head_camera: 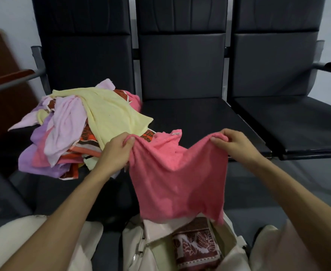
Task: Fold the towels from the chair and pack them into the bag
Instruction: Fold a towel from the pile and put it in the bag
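Observation:
A pink towel (178, 178) hangs spread between my two hands in front of the middle seat. My left hand (117, 151) pinches its upper left corner and my right hand (233, 142) pinches its upper right corner. The towel's lower edge dangles over an open cream bag (139, 249) on the floor between my knees. Inside the bag lies a folded maroon towel (196, 245) with a white leaf pattern. A loose pile of towels (82, 126), yellow, lilac, purple, pink and orange-patterned, covers the left black chair seat.
Three joined black chairs stand ahead; the middle seat (195, 116) and the right seat (297, 122) hold nothing. A metal armrest (330, 66) juts out at the right. A brown wooden piece of furniture (2, 75) stands at the left. My knees in light trousers flank the bag.

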